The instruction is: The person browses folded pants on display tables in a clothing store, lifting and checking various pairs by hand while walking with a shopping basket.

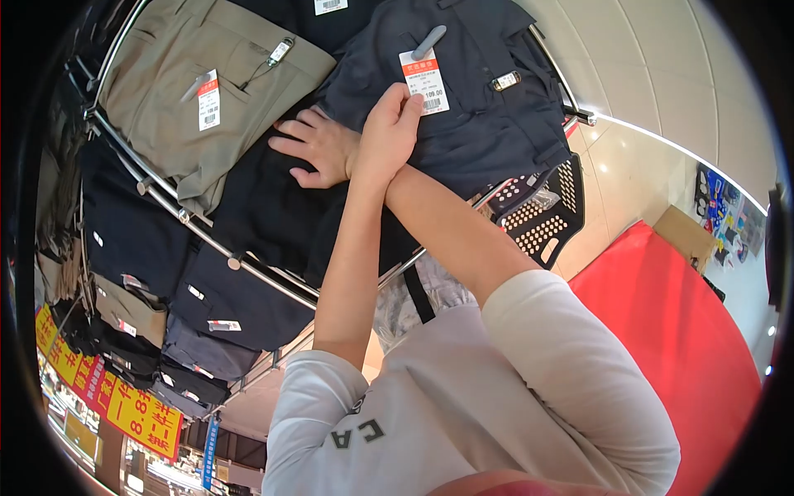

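My left hand pinches the lower left edge of a white-and-red price tag. The tag hangs by a grey loop from dark navy trousers lying folded on a metal rack. Below and left of it, my right hand rests palm down with its fingers spread, on the dark fabric beside the navy trousers. My forearms cross, the left wrist over the right. Khaki trousers with their own price tag lie to the left of my hands. A small label is attached to the navy pair.
Chrome rails edge the rack. Lower left, more folded trousers sit on another level above yellow-and-red signs. A black perforated basket is right of the rack, near a red surface and a cardboard box.
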A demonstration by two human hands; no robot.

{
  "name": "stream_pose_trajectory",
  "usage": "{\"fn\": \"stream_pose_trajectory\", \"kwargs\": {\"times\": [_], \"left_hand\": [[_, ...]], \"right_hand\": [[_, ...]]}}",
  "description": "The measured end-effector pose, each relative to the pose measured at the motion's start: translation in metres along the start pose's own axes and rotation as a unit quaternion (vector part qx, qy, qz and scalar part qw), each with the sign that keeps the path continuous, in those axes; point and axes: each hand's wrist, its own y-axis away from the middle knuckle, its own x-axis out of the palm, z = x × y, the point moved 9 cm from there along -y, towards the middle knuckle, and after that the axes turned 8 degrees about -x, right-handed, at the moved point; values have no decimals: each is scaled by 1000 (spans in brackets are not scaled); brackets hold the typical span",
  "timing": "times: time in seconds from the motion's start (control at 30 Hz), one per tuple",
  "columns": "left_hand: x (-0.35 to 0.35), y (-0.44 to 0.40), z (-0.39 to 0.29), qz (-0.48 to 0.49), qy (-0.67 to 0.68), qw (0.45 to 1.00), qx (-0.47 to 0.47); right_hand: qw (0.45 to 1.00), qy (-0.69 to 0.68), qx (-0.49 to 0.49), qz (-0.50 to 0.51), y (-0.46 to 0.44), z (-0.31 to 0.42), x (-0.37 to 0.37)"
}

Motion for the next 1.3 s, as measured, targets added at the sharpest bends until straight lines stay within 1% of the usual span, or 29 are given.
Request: {"fn": "stream_pose_trajectory", "kwargs": {"times": [0.1,0.2,0.27,0.3,0.33,0.37,0.4,0.43,0.5,0.53,0.57,0.6,0.67,0.7,0.77,0.8,0.83,0.87,0.93,0.97,1.0,1.03,1.07,1.13,1.17,1.2,1.23,1.27,1.3], "left_hand": [[-1,-3,-2,-26,-63,997,23],[0,-3,-1,-18,-62,998,10],[-1,10,-6,-25,-86,996,23],[-10,23,-23,-107,-179,974,89],[-16,41,-40,-188,-266,933,154],[-17,62,-50,-191,-273,930,157],[-20,99,-67,-197,-239,927,210],[-22,139,-82,-199,-204,922,264],[-32,200,-61,-187,-149,960,148],[-34,231,-51,-177,-163,954,180],[-42,253,-20,-158,-115,969,152],[-49,279,6,-161,-152,972,80],[-52,325,42,-156,-144,977,29],[-54,344,59,-151,-152,977,0],[-57,372,85,-107,-147,983,-4],[-59,378,96,-85,-137,987,-15],[-60,382,99,-69,-135,988,3],[-61,381,105,-50,-140,989,11],[-60,373,112,-39,-194,980,2],[-46,373,94,-24,-225,973,32],[-33,372,81,-17,-229,972,43],[-15,370,72,18,-237,970,44],[3,364,65,52,-246,967,46],[34,353,57,91,-277,955,54],[55,348,55,104,-326,935,89],[87,352,42,116,-372,913,123],[114,356,37,132,-423,889,113],[139,354,43,143,-431,883,120],[172,353,51,194,-446,861,149]], "right_hand": [[1000,8,-10,-7,0,0,-2],[1000,25,-11,-16,-1,5,-7],[999,40,-15,-22,1,6,-5],[999,44,-3,-8,1,7,-4],[999,44,-8,-16,0,7,-7],[998,53,-9,-11,1,7,-7],[998,62,-7,-6,3,7,-3],[997,65,-20,-38,7,7,-3],[997,58,3,-48,5,22,-21],[997,45,27,-49,6,30,-30],[995,33,85,-41,10,36,-35],[992,26,113,-45,13,48,-45],[976,-72,149,-143,38,91,-95],[966,-84,162,-185,58,125,-133],[953,-85,193,-217,124,170,-175],[943,-73,243,-215,167,192,-194],[921,-29,323,-214,223,200,-196],[909,89,343,-218,268,225,-216],[845,215,448,-197,369,258,-231],[811,267,491,-176,406,283,-239],[765,325,535,-153,441,306,-238],[713,378,576,-130,473,323,-232],[706,382,579,-141,500,332,-225],[692,245,669,-117,557,325,-197],[687,248,671,-130,560,323,-204],[662,218,709,-104,564,316,-208],[634,185,747,-77,571,313,-207],[626,182,753,-90,578,312,-208],[643,186,735,-105,581,307,-209]]}}
